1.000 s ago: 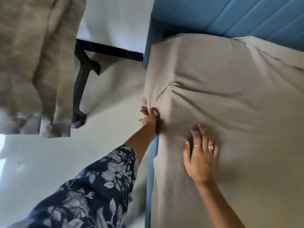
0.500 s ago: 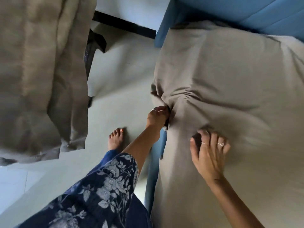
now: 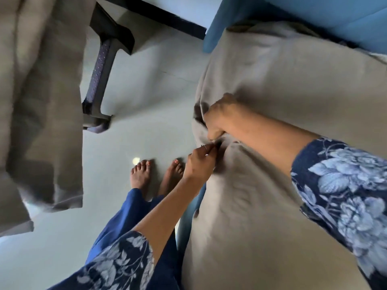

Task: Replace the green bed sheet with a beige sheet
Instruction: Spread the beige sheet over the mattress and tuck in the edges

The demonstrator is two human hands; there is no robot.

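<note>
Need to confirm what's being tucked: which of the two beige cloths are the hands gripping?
The beige sheet on the bed: left hand and right hand bunch its edge. The hanging beige curtain goes untouched.

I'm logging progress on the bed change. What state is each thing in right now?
beige sheet: spread over the mattress, bunched at the side edge.
left hand: pinches the sheet at the edge.
right hand: grips the bunched sheet just above.
curtain: hangs in folds.
green sheet: not in view.
</note>
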